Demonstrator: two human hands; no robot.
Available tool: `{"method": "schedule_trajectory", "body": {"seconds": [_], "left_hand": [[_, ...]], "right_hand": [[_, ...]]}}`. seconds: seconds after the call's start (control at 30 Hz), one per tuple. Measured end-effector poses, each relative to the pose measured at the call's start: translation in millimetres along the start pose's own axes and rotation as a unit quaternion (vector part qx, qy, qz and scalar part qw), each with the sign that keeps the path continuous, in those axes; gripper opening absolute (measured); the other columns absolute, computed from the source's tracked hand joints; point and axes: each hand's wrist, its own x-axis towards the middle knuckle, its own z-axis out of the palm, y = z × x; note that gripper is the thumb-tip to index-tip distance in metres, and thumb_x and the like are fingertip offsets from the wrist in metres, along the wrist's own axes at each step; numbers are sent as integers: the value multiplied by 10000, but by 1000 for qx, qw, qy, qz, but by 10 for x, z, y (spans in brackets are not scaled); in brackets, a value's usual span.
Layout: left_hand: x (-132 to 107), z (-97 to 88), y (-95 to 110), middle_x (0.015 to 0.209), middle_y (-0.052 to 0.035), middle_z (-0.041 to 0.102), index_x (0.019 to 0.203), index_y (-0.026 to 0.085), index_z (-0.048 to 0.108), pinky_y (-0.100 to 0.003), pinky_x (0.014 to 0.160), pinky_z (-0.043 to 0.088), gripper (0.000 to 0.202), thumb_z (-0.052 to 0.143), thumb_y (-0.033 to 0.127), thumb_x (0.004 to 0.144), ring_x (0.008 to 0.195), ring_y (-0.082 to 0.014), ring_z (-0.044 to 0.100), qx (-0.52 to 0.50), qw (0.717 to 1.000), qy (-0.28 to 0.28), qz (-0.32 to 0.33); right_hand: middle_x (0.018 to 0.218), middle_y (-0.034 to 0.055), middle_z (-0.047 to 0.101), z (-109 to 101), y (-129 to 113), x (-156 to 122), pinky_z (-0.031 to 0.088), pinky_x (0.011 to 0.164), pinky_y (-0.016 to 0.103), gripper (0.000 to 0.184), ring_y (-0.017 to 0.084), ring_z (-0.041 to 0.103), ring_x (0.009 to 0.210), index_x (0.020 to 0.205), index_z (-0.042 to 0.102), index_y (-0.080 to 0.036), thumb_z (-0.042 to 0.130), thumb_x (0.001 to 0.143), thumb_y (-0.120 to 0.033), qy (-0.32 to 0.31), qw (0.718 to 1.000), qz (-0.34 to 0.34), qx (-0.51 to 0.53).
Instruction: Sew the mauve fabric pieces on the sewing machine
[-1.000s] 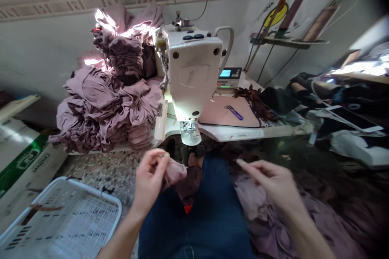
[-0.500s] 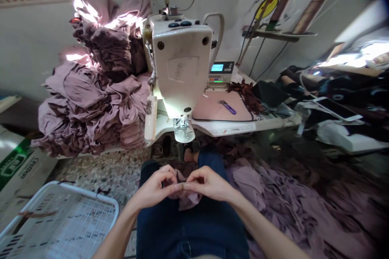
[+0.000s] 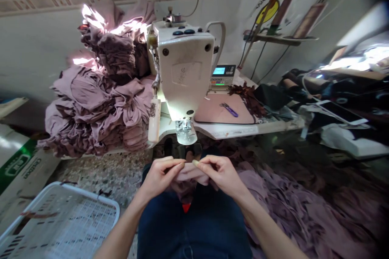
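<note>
Both hands pinch the edge of a mauve fabric piece point(image 3: 188, 174) above my lap. My left hand point(image 3: 159, 176) grips it at the left between thumb and fingertips. At the right, my right hand point(image 3: 220, 174) pinches the same edge, a short stretch of cloth showing between the two. The rest of the piece hangs in folds, and a small red patch point(image 3: 186, 207) shows at its bottom. Just beyond my hands stands a white sewing machine point(image 3: 185, 68), its lit needle area over the small rounded bed point(image 3: 186, 133).
Piled mauve fabric point(image 3: 97, 113) fills the table left of the machine. Purple-handled thread snips point(image 3: 230, 110) lie on a pink mat point(image 3: 212, 113). A white plastic basket point(image 3: 114, 206) stands at lower left. More mauve cloth point(image 3: 291, 202) heaps at right, below a phone point(image 3: 342, 112).
My hands have risen slightly and moved apart, drawing the fabric edge out between them. The red patch has come into view below. The camera view has shifted a little.
</note>
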Motion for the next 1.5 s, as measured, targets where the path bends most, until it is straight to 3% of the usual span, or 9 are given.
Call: {"method": "schedule_trajectory", "body": {"seconds": [0.1,0.2,0.53,0.67,0.77,0.93,1.17,1.37,1.5], "left_hand": [[53,-59,78,766,-45,665,1059,167,832,-258,669,450,311,583,348,1105,709,-161,615,60,997,9,51],[117,-70,135,856,-58,701,992,168,779,-258,741,477,303,551,323,1118,787,-171,633,35,998,26,49],[426,-120,330,825,-57,759,843,160,778,-278,731,483,334,659,419,1018,783,-213,654,-26,992,110,-57],[530,-117,327,680,-12,650,731,171,700,-260,638,419,337,752,433,936,659,-165,560,3,981,173,-82],[616,-100,267,639,46,501,805,189,634,-237,587,357,303,792,430,898,601,-127,452,-22,974,207,-90],[767,-37,177,661,84,401,942,210,563,-224,552,290,340,765,483,929,573,-109,378,-119,965,215,-97],[968,-19,181,623,107,344,903,212,512,-218,541,238,424,821,502,882,533,-85,297,-193,960,193,-65],[837,-112,130,590,122,353,959,221,524,-209,522,255,474,840,555,847,504,-87,325,-201,953,200,-107],[624,-246,19,577,102,375,921,195,614,-221,545,287,425,838,547,843,534,-103,380,-64,959,253,-109]], "right_hand": [[638,13,643,35,-97,-36,427,566,278,321,150,566,582,769,812,-185,737,991,-405,69,986,-119,-97],[644,7,640,44,-175,-7,433,584,278,274,142,566,580,795,829,-188,726,1002,-337,103,973,-169,-120],[690,50,756,-62,-227,444,497,615,305,338,200,617,629,749,825,-174,772,885,-479,106,991,-66,-39],[665,39,730,-80,-177,544,477,597,296,352,191,594,625,740,832,-173,791,868,-498,125,990,-59,-23],[638,22,694,-84,-150,603,460,591,290,346,174,573,602,735,820,-170,801,870,-489,138,988,-64,-4],[562,2,631,-106,-113,723,403,494,268,413,156,529,519,732,787,-163,833,857,-553,150,987,-44,43],[590,24,688,-162,-51,845,447,506,267,420,172,587,538,732,801,-180,841,836,-584,159,984,-69,41],[579,9,666,-207,81,801,478,558,292,425,189,608,566,694,775,-193,839,837,-588,167,984,-49,36],[812,69,782,-168,249,672,561,759,355,415,249,689,783,830,817,-193,825,846,-607,241,966,-90,-9]]}}
